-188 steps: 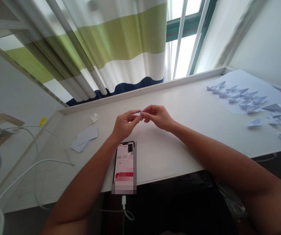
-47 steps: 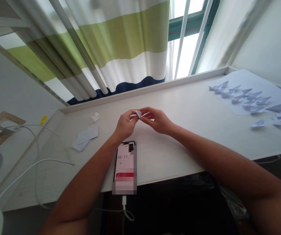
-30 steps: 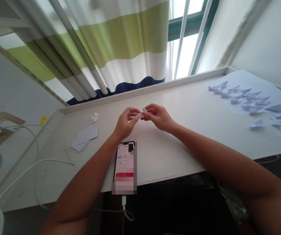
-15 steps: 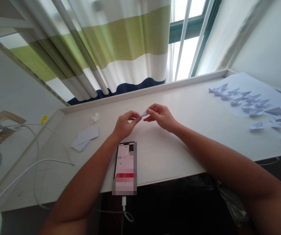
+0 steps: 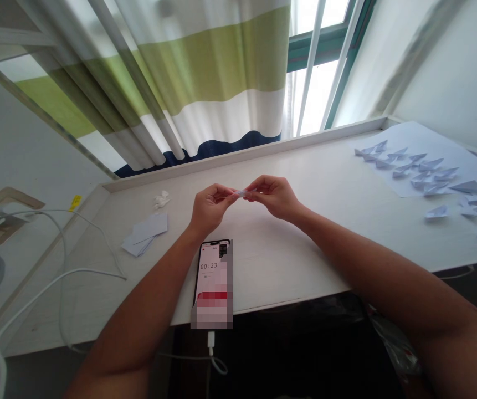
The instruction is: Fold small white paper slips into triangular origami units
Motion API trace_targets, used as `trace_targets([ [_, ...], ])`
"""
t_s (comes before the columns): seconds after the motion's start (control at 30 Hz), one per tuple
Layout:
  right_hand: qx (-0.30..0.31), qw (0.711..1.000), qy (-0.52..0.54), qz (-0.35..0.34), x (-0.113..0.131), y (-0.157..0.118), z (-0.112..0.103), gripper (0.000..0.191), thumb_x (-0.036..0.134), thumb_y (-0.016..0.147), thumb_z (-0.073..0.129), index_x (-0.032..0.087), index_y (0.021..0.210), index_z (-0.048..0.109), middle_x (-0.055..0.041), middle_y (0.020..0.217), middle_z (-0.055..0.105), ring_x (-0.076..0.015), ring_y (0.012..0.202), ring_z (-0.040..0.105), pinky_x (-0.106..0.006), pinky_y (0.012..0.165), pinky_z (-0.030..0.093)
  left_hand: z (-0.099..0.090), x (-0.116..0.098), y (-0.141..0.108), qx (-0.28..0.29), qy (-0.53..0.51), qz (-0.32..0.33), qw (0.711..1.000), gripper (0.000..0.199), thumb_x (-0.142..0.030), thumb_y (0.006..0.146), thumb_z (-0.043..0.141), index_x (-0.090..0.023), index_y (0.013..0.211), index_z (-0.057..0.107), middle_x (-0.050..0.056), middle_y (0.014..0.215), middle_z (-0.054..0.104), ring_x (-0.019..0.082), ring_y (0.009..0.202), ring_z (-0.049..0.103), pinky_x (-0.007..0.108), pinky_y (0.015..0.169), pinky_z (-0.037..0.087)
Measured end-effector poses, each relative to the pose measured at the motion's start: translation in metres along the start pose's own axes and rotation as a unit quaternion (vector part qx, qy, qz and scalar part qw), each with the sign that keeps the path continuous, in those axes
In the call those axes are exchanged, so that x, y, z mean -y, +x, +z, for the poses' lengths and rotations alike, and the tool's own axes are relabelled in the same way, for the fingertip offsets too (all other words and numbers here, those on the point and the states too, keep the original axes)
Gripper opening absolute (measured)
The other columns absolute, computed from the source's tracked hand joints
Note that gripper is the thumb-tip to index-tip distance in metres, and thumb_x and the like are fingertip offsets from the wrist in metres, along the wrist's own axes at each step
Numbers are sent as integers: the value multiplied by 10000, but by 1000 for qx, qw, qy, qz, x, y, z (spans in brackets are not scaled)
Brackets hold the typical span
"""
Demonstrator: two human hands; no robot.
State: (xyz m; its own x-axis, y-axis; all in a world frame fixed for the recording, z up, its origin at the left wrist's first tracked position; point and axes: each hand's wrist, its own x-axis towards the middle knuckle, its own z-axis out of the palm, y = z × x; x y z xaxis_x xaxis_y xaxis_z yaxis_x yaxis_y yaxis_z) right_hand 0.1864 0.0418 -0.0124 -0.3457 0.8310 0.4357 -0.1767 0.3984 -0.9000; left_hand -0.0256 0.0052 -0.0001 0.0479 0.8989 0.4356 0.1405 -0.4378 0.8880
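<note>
A small folded white paper (image 5: 241, 193) is pinched between both hands above the middle of the white table. My left hand (image 5: 211, 206) grips its left end with thumb and fingers, and my right hand (image 5: 275, 197) grips its right end. The fingertips almost meet and hide most of the paper. Several folded paper boats (image 5: 423, 169) stand on a large white sheet (image 5: 415, 138) at the right, with others beside it, one boat (image 5: 436, 213) apart from the rest. To the left lies a small stack of white paper pieces (image 5: 150, 228).
A phone (image 5: 212, 271) showing a timer lies near the front edge, a white cable plug (image 5: 210, 339) below it. Crumpled white paper (image 5: 161, 200) is at the back left. White cables (image 5: 92, 271) cross the left side. A curtain (image 5: 221, 61) hangs behind the table (image 5: 280, 260).
My right hand has shifted slightly and its thumb now lies along the paper, opposite the left thumb. My left hand has moved slightly up and left. The paper looks more level.
</note>
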Motion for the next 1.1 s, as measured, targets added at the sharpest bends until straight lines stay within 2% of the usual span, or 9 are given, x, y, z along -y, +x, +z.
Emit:
trace_targets([
  [0.17, -9, 999, 46, 8, -2, 0, 4, 420, 492, 763, 978, 196, 921, 726, -34, 843, 800, -202, 817, 779, -396, 804, 657, 6, -5, 0, -13, -33, -15, 999, 522, -457, 763, 996, -224, 1014, 602, 3, 846, 820, 197, 801, 826, 348, 820, 668],
  [0.37, 4, 998, 48, 40, -7, -1, 4, 480, 509, 760, 976, 191, 1030, 740, -54, 925, 817, -212, 880, 794, -385, 826, 656, 6, -2, -1, 6, -28, -44, 999, 544, -399, 780, 981, -210, 1165, 647, 21, 906, 829, 186, 851, 818, 328, 841, 649],
  [0.5, 8, 998, 50, 31, -8, 0, 3, 442, 465, 760, 976, 191, 1004, 730, -40, 888, 802, -202, 834, 786, -380, 809, 653, 4, 1, -1, 37, 12, -51, 998, 435, -410, 793, 962, -180, 1079, 729, 32, 826, 806, 187, 813, 793, 322, 798, 630],
  [0.6, -8, 998, 52, 27, -5, 0, 4, 442, 458, 794, 955, 200, 1063, 716, -29, 903, 795, -194, 837, 783, -364, 799, 654, 6, 0, -2, 7, 46, -7, 999, 368, -438, 806, 947, -184, 1000, 765, 51, 883, 816, 194, 838, 784, 343, 819, 639],
  [0.73, -4, 992, 63, 106, 1, -1, 5, 409, 518, 909, 858, 192, 1088, 688, -25, 842, 775, -182, 749, 776, -340, 709, 661, 12, -4, -6, -32, 113, 36, 992, 280, -462, 872, 881, -206, 948, 799, 61, 957, 831, 207, 878, 779, 354, 821, 653],
  [0.8, 27, 987, 66, 144, 3, -1, 5, 369, 496, 934, 845, 181, 1054, 694, -9, 763, 743, -166, 666, 753, -329, 679, 661, 13, -6, -8, -16, 127, 27, 991, 263, -459, 900, 854, -206, 959, 809, 65, 958, 835, 210, 869, 782, 353, 811, 656],
  [0.87, 40, 985, 80, 147, 4, -2, 4, 333, 450, 944, 845, 180, 1083, 707, 3, 745, 735, -157, 656, 745, -322, 684, 666, 13, -7, -8, -3, 133, 22, 991, 270, -463, 906, 845, -200, 953, 810, 67, 945, 837, 210, 852, 784, 351, 801, 652],
  [0.97, 44, 984, 89, 146, 6, -1, 4, 304, 425, 950, 839, 184, 1089, 717, -6, 785, 762, -148, 672, 744, -305, 680, 668, 11, -7, -7, 12, 88, -6, 996, 301, -485, 944, 791, -183, 940, 795, 74, 907, 836, 209, 819, 784, 346, 761, 643],
  [1.1, 54, 982, 91, 157, 7, -1, 3, 301, 450, 947, 835, 181, 1016, 719, -15, 803, 774, -138, 660, 739, -296, 675, 669, 8, -9, -4, 53, 18, -60, 997, 313, -477, 889, 848, -177, 930, 769, 68, 859, 829, 222, 813, 803, 346, 747, 641],
])
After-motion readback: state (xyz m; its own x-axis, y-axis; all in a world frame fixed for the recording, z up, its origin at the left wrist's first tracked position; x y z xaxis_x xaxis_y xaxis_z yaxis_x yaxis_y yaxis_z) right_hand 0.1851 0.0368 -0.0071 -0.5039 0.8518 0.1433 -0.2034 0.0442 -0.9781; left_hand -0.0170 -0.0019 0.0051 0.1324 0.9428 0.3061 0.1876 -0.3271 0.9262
